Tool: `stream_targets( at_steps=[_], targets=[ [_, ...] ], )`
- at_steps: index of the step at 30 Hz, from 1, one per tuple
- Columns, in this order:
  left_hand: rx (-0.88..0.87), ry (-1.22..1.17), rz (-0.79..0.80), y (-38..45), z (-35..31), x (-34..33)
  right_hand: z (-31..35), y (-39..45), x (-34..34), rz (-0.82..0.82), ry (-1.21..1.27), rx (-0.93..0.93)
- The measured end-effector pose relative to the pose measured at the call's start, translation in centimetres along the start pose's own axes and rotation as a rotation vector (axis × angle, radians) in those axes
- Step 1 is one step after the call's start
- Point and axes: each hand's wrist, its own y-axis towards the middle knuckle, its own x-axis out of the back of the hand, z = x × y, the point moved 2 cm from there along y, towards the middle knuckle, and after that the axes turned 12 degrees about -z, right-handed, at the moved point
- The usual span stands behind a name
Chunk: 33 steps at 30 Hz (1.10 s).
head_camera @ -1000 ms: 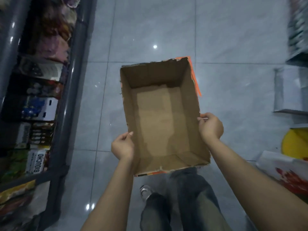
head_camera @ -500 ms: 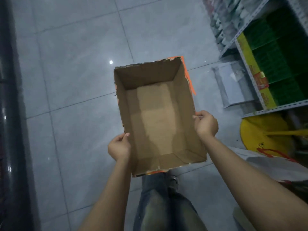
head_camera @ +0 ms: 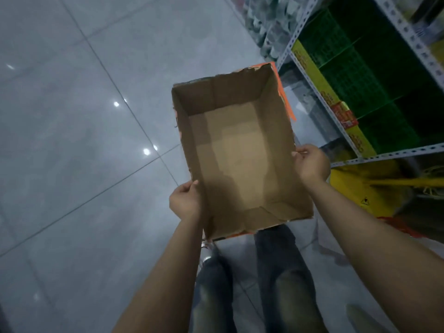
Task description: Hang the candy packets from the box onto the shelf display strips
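An open brown cardboard box point(head_camera: 240, 150) with a torn rim and orange outer print is held above the floor in the middle of the view. Nothing lies inside it; its bare bottom shows. My left hand point(head_camera: 185, 200) grips the box's left wall near the near corner. On the right wall, my right hand point(head_camera: 311, 162) pinches the rim. No candy packets or display strips are in sight.
Grey glossy floor tiles point(head_camera: 84, 140) spread out to the left. A metal shelf rack point(head_camera: 389, 152) with green crates point(head_camera: 355, 75) and a yellow front strip stands at the right. A yellow sign or stand point(head_camera: 360, 188) sits under it. My legs in jeans point(head_camera: 252, 284) are below the box.
The view has swung right: the dark shelf of packets at the left has gone out of sight and the right rack with green crates has come in. Both hands kept holding the box.
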Motion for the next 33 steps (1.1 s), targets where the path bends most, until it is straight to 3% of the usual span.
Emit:
stream_targets(
  at_steps=[7,16,33],
  targets=[
    [0.112,-0.031,-0.015,0.5,-1.4,-14.2,-3.1,13.5,-6.5,0.075,0.014,-0.023],
    [0.202,0.059,-0.08,4.0,3.0,-30.0,-8.5,26.0,-15.7,0.198,0.033,-0.074],
    [0.33,0.024,-0.055,5.8,8.5,-38.3,-12.2,31.7,-22.7,0.235,0.052,-0.097]
  ],
)
